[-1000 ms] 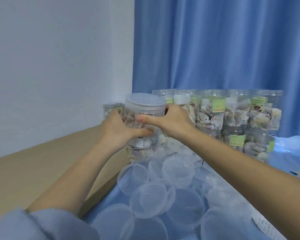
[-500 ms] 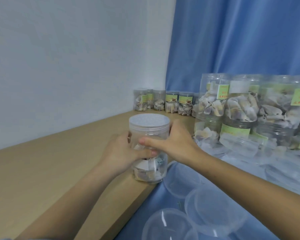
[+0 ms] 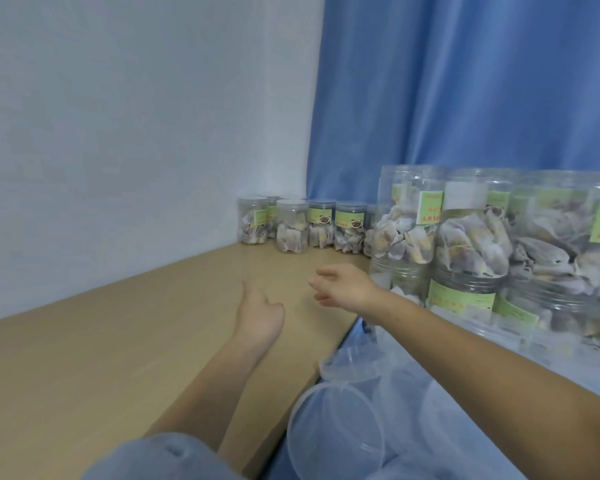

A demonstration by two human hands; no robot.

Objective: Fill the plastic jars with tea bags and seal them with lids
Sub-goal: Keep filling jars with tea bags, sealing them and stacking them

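Note:
Both my hands hover empty over the wooden table (image 3: 118,358). My left hand (image 3: 261,315) has its thumb raised and holds nothing. Just to its right, my right hand (image 3: 347,287) has relaxed, spread fingers. At the far corner stands a row of small lidded jars of tea bags (image 3: 321,223); one unlabelled jar with a pale lid (image 3: 291,226) stands slightly in front of the row. On the right, large filled jars with green labels (image 3: 471,244) are stacked in two tiers. Loose clear plastic lids (image 3: 336,434) lie on the blue cloth near me.
A white wall runs along the left and a blue curtain (image 3: 465,81) hangs behind the jars. The table's right edge meets the blue cloth (image 3: 568,382) where the lids are piled. My light blue sleeve (image 3: 160,459) shows at the bottom.
The lidded jar that both hands held is out of them. Both hands now hover empty over the table, and the view has swung left toward the corner row.

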